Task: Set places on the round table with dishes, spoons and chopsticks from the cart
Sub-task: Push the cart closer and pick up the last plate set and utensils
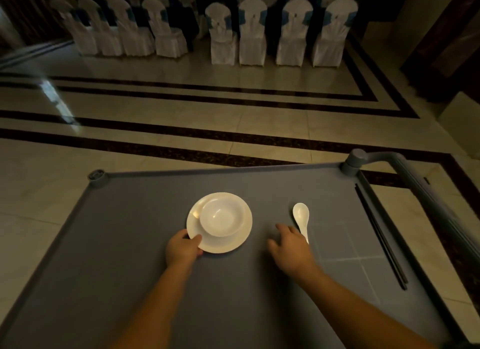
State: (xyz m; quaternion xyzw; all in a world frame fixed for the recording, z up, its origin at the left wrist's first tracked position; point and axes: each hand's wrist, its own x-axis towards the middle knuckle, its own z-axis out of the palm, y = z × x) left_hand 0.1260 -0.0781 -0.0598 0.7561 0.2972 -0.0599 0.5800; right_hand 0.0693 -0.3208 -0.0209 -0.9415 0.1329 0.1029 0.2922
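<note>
Head view: left hand (183,248) pinches rim of plate (228,242), bowl (222,220) on it. Right hand (292,246), fingers loosely spread, touches spoon (301,217) handle. Chopsticks (379,234) untouched by cart (104,244) edge. Round table unseen; this setting all still on cart, none placed.

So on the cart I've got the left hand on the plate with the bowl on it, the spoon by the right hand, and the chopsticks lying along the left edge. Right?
Not quite: the chopsticks lie along the right edge of the cart, as the head view shows. The rest stands: the left hand grips the plate with the bowl on it, and the spoon is by the right hand.
</note>
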